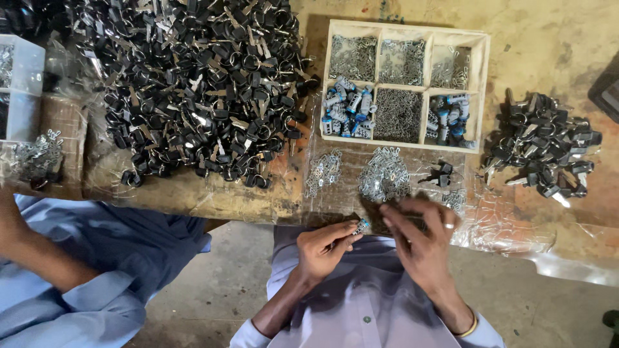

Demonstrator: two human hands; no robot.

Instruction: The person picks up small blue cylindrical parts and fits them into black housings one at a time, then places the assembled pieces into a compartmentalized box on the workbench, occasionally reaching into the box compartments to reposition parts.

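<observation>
Left hand: my left hand (322, 248) is pinched together on a small silver and blue lock cylinder (362, 225), held at the table edge just above my lap.
Right hand: my right hand (419, 235) hovers just beside the cylinder with fingers spread apart, gripping nothing I can make out; a ring sits on one finger and a bangle on the wrist.
Plastic sheet: a clear sheet (509, 229) covers the wooden table (548, 38) in front of me.
Loose metal parts: a heap of small silver pieces (383, 174) lies on the sheet just beyond my fingers, with a smaller scatter (322, 169) to its left.
Single key: one black-headed key (440, 174) lies right of the heap.
Wooden tray: a pale six-compartment tray (480, 90) sits further out; two compartments hold blue and silver cylinders, four hold small silver parts.
Right pile: a small pile of black keys (541, 145) lies right of the tray.
Left pile: a large mound of black keys (193, 84) fills the far left.
Neighbour: another person's blue sleeve (97, 258) is at my left.
</observation>
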